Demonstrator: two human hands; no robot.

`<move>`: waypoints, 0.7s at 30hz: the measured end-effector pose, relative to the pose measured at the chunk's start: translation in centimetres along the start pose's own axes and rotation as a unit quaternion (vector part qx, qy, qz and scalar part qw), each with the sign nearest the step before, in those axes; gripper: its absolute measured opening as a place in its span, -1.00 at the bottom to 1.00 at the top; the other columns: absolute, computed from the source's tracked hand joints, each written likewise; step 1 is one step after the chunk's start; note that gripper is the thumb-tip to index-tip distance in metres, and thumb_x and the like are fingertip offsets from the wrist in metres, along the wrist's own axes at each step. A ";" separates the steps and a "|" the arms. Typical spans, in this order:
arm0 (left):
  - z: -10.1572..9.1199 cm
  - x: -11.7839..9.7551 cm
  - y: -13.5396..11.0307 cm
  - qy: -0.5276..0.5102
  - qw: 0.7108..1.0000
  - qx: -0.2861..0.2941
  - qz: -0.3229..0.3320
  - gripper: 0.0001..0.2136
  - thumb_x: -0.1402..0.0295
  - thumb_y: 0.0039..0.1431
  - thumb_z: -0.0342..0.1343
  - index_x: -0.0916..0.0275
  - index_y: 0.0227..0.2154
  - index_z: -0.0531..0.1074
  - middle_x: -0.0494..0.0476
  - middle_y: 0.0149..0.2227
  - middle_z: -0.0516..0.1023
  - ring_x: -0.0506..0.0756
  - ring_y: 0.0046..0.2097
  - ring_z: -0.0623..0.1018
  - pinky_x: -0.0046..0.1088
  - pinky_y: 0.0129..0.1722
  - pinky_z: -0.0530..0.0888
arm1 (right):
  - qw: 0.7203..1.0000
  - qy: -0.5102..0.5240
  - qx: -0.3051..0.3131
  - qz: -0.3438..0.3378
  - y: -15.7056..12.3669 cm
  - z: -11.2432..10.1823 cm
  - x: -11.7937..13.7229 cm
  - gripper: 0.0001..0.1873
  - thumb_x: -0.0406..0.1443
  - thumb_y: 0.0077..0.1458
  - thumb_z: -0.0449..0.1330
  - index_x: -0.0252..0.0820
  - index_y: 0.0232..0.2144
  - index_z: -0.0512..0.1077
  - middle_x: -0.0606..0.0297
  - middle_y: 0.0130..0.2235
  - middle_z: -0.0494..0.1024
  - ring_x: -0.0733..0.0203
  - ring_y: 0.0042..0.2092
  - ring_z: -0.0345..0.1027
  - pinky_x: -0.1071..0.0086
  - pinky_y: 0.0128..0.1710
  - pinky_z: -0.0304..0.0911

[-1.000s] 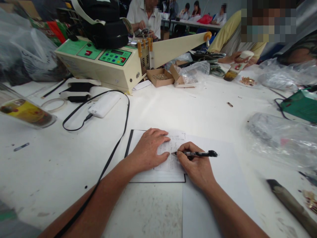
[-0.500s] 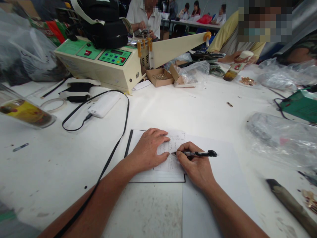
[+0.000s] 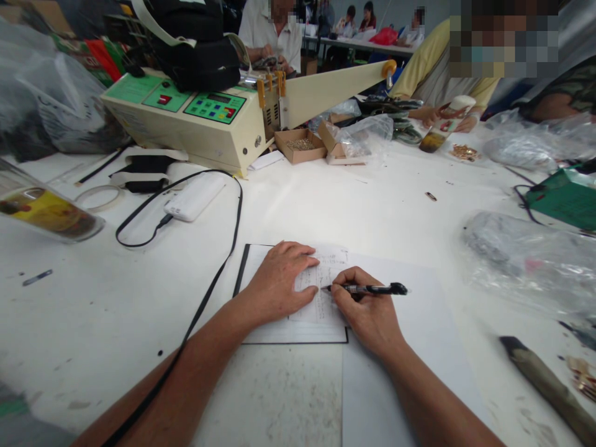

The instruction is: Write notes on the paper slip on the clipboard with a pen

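Observation:
A small notebook with a black edge lies open on the white table, its page covered in handwriting. My left hand lies flat on the page, fingers stretched out, pressing it down. My right hand is closed round a black pen, whose tip touches the page just right of my left fingertips. A plain white sheet lies under my right hand and forearm.
A cream machine with a green keypad stands at the back left; a black strap runs from it past the notebook. A white power bank, a bottle, cardboard boxes and plastic bags lie around. Other people sit across the table.

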State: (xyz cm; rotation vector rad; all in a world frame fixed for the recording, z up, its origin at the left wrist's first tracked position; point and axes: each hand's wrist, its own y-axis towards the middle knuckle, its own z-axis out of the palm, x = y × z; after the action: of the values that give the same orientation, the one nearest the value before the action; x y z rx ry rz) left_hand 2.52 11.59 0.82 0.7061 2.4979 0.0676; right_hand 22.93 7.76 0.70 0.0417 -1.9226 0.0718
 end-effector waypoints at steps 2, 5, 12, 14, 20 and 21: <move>0.0 0.0 0.0 0.000 1.000 0.000 0.000 -0.58 0.35 0.05 0.37 0.17 0.02 0.53 0.18 0.19 0.50 0.30 0.21 0.39 0.02 0.31 0.32 | 1.000 0.002 0.002 0.001 0.0 0.0 0.0 -0.90 -0.27 0.13 0.23 -0.13 -0.42 0.43 0.44 -0.52 0.36 0.31 -0.50 0.11 0.39 -0.51 0.03; 0.0 0.0 0.0 -0.001 1.000 0.000 0.000 -0.58 0.35 0.06 0.37 0.18 0.02 0.54 0.18 0.19 0.50 0.30 0.22 0.39 0.01 0.31 0.32 | 1.000 0.003 0.003 0.000 0.0 0.0 0.0 -0.90 -0.27 0.13 0.23 -0.13 -0.42 0.43 0.44 -0.51 0.36 0.31 -0.50 0.12 0.39 -0.51 0.04; 0.0 -0.1 0.0 0.003 1.000 0.001 -0.001 -0.57 0.33 0.06 0.37 0.19 0.02 0.54 0.19 0.19 0.50 0.30 0.22 0.39 0.03 0.32 0.31 | 1.000 0.002 0.001 0.002 -0.2 0.0 0.1 -0.90 -0.27 0.13 0.23 -0.13 -0.43 0.42 0.44 -0.52 0.35 0.30 -0.49 0.12 0.38 -0.50 0.06; -0.1 -0.1 0.0 0.002 1.000 0.002 -0.001 -0.57 0.33 0.07 0.36 0.19 0.03 0.53 0.18 0.19 0.49 0.30 0.22 0.39 0.03 0.32 0.31 | 1.000 0.002 0.002 0.004 -0.2 0.0 0.2 -0.90 -0.27 0.13 0.22 -0.13 -0.43 0.42 0.44 -0.52 0.36 0.30 -0.49 0.13 0.38 -0.49 0.06; 0.0 0.1 -0.1 -0.002 1.000 -0.001 0.003 -0.58 0.33 0.07 0.36 0.16 0.02 0.53 0.18 0.19 0.49 0.30 0.21 0.40 0.03 0.31 0.32 | 1.000 0.000 0.001 -0.001 -0.2 0.0 0.1 -0.90 -0.28 0.13 0.23 -0.13 -0.43 0.43 0.43 -0.51 0.37 0.29 -0.48 0.14 0.38 -0.49 0.06; 0.0 0.1 0.0 -0.002 1.000 -0.002 0.004 -0.59 0.33 0.07 0.36 0.16 0.02 0.53 0.18 0.18 0.49 0.30 0.21 0.40 0.02 0.31 0.32 | 1.000 0.000 0.002 0.000 -0.2 0.0 0.1 -0.90 -0.28 0.13 0.23 -0.13 -0.43 0.43 0.43 -0.51 0.37 0.29 -0.48 0.14 0.38 -0.50 0.05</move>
State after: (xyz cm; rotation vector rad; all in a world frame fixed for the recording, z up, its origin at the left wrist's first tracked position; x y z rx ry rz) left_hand 2.43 11.59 0.77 0.7150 2.4898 0.0730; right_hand 22.93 7.60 0.80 0.0447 -1.9216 0.0759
